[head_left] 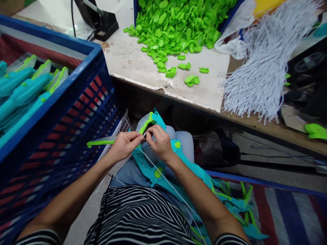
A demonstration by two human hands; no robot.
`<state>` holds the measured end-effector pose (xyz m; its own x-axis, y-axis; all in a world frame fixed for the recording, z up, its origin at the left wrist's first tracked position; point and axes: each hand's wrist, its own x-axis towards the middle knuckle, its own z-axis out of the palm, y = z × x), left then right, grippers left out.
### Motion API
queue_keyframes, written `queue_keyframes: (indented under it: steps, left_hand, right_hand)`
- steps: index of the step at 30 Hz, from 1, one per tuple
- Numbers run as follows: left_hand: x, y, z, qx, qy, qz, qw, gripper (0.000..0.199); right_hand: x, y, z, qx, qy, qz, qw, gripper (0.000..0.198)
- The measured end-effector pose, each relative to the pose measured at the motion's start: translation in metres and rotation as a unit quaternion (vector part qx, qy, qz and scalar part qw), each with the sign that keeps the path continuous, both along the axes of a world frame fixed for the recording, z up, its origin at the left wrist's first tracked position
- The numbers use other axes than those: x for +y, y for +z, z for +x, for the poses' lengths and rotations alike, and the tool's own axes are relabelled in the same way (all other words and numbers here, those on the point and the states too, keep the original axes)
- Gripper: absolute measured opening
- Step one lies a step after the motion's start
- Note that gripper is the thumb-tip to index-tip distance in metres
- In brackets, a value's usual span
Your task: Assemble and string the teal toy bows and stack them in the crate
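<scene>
My left hand (125, 145) and my right hand (160, 143) meet over my lap, their fingertips pinched together. Between them is a thin white string (168, 183), which runs down past my right forearm. The exact spot where the fingers grip it is too small to make out. A turquoise plastic toy part (144, 161) with lime-green hexagonal pieces lies across my knees under the hands. Just beyond the fingers stands a lime-green and clear fin-like piece (146, 123); another lime-green strip (100, 143) sticks out left of my left hand.
A blue crate (76, 92) with turquoise-and-green parts (28, 81) stands at left. On the worktable (204, 95) are a heap of lime-green pieces (176, 27), a bundle of white strings (265, 68) and a black stand (107, 27). More turquoise parts (237, 204) lie at lower right.
</scene>
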<state>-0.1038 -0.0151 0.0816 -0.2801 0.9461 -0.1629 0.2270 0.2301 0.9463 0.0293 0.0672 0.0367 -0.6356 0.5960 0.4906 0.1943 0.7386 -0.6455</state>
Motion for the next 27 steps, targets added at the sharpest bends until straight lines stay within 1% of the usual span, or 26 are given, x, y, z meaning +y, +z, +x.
queue_keyframes:
  steps: [2, 3, 4, 5, 7, 8, 9, 11, 12, 14, 16, 18, 19, 20, 22, 23, 24, 25, 27]
  left_hand:
    - [-0.002, -0.005, 0.001, 0.008, 0.031, 0.024, 0.999, 0.021]
    - [-0.002, -0.009, 0.000, 0.011, 0.056, 0.037, 0.998, 0.021]
    - [-0.002, -0.014, -0.001, 0.003, 0.087, 0.042, 0.995, 0.023]
    - [-0.001, -0.019, -0.002, -0.019, 0.119, 0.033, 0.992, 0.029]
    - [0.004, -0.031, -0.004, -0.092, 0.168, -0.018, 0.981, 0.045]
    - [0.008, -0.036, -0.004, -0.124, 0.176, -0.049, 0.975, 0.052]
    - [0.012, -0.040, -0.005, -0.143, 0.172, -0.077, 0.972, 0.057]
    - [0.021, -0.045, -0.003, -0.145, 0.126, -0.120, 0.974, 0.058]
    - [0.026, -0.045, -0.002, -0.140, 0.096, -0.135, 0.976, 0.054]
    - [0.031, -0.039, 0.000, -0.152, 0.051, -0.150, 0.976, 0.044]
    - [0.031, -0.027, -0.001, -0.207, 0.036, -0.154, 0.965, 0.044]
    - [0.027, -0.011, -0.008, -0.270, 0.017, -0.164, 0.949, 0.051]
    - [0.024, -0.002, -0.015, -0.286, -0.007, -0.175, 0.942, 0.053]
    - [0.021, 0.006, -0.022, -0.281, -0.034, -0.188, 0.941, 0.053]
    - [0.016, 0.019, -0.038, -0.209, -0.084, -0.213, 0.951, 0.050]
    - [0.015, 0.023, -0.044, -0.155, -0.104, -0.221, 0.957, 0.047]
    - [0.015, 0.027, -0.049, -0.099, -0.121, -0.220, 0.963, 0.045]
    - [0.017, 0.030, -0.053, -0.046, -0.135, -0.209, 0.967, 0.043]
    - [0.021, 0.034, -0.056, 0.037, -0.160, -0.169, 0.972, 0.040]
  right_hand:
    - [0.003, 0.000, 0.003, 0.022, 0.011, -0.041, 0.999, 0.017]
    - [0.007, -0.002, 0.005, 0.035, 0.007, -0.060, 0.998, 0.017]
    - [0.012, -0.004, 0.008, 0.047, -0.012, -0.075, 0.996, 0.017]
    - [0.019, -0.008, 0.011, 0.056, -0.048, -0.088, 0.993, 0.017]
    - [0.034, -0.021, 0.016, 0.055, -0.152, -0.113, 0.980, 0.019]
    - [0.041, -0.029, 0.017, 0.039, -0.198, -0.128, 0.971, 0.024]
    - [0.047, -0.037, 0.017, 0.014, -0.231, -0.144, 0.962, 0.032]
    - [0.055, -0.053, 0.015, -0.052, -0.265, -0.166, 0.949, 0.051]
    - [0.056, -0.058, 0.013, -0.084, -0.268, -0.165, 0.946, 0.060]
    - [0.057, -0.065, 0.012, -0.126, -0.247, -0.146, 0.950, 0.072]
    - [0.056, -0.064, 0.017, -0.129, -0.196, -0.120, 0.965, 0.076]
    - [0.055, -0.059, 0.028, -0.102, -0.129, -0.086, 0.982, 0.076]
    - [0.053, -0.055, 0.035, -0.086, -0.094, -0.067, 0.990, 0.076]
    - [0.050, -0.051, 0.042, -0.071, -0.059, -0.048, 0.995, 0.076]
    - [0.042, -0.044, 0.050, -0.051, -0.009, -0.036, 0.998, 0.075]
    - [0.038, -0.040, 0.051, -0.042, -0.005, -0.049, 0.998, 0.074]
    - [0.034, -0.036, 0.049, -0.028, -0.020, -0.075, 0.997, 0.070]
    - [0.031, -0.032, 0.044, -0.012, -0.049, -0.110, 0.993, 0.063]
    - [0.030, -0.023, 0.031, 0.022, -0.115, -0.190, 0.975, 0.046]
